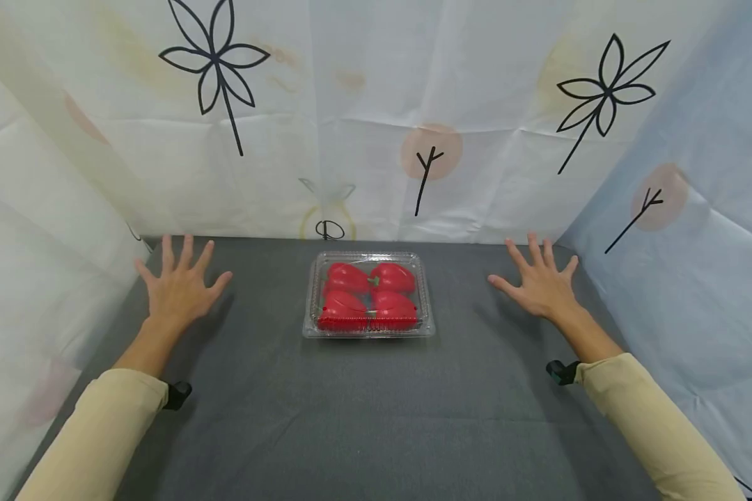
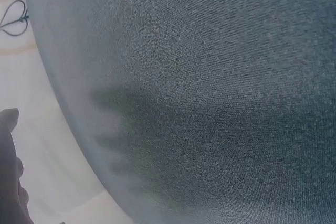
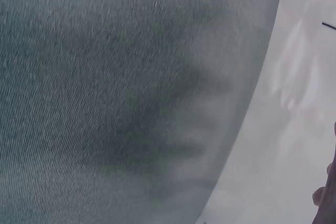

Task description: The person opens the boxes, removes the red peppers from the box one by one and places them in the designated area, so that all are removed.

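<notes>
A clear plastic clamshell box (image 1: pixel 368 332) sits on the grey cloth toward the back middle of the table. Inside it lie several red bell peppers (image 1: pixel 393 278), one showing a green stem; the lid covers them. Left of the box, my left hand (image 1: pixel 178 289) has its fingers spread and holds nothing. My right hand (image 1: pixel 542 282), to the right of the box, is likewise spread with nothing in it. Both hands are apart from the box. In each wrist view the shadow of a spread hand falls on the cloth, and only part of the hand shows at the edge.
Grey cloth (image 1: pixel 363 417) covers the table. White curtains with leaf drawings (image 1: pixel 376 90) rise along the back, and more fabric (image 1: pixel 714 243) bounds the right side and the left. Dark wrist devices (image 1: pixel 178 394) show at both sleeve cuffs.
</notes>
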`<state>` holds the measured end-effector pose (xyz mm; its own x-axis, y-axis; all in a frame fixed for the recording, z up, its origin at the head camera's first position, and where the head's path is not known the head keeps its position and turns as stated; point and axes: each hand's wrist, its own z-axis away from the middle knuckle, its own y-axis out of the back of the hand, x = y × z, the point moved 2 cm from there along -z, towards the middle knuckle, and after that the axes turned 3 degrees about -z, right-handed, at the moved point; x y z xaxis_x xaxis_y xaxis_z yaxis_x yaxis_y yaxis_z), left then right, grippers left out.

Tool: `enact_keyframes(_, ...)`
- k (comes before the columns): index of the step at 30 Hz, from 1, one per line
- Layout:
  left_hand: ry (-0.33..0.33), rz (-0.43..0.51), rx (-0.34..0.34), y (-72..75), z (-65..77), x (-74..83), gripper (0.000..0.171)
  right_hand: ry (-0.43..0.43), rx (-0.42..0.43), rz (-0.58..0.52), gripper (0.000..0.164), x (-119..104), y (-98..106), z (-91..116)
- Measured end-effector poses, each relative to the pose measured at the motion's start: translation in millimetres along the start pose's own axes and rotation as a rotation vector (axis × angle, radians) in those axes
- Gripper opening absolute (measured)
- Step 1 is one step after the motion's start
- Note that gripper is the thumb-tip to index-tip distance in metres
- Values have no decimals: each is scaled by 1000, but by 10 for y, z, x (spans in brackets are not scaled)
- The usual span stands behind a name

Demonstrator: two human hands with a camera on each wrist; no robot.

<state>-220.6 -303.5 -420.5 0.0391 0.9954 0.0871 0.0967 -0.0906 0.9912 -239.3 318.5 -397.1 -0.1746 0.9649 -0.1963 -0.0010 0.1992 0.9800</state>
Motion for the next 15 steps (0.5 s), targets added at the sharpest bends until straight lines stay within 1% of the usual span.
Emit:
enact_keyframes(4,-19,-7,15,28,34,62,75,37,15,8,89,-113,-2,1)
enact_keyframes(9,-52,-12,32,40,79,182,75,95,28,27,86,-265,-19,21)
enact_keyframes(15,-104,-13,70,40,150,350,75,193,57,54,85,-494,-9,59)
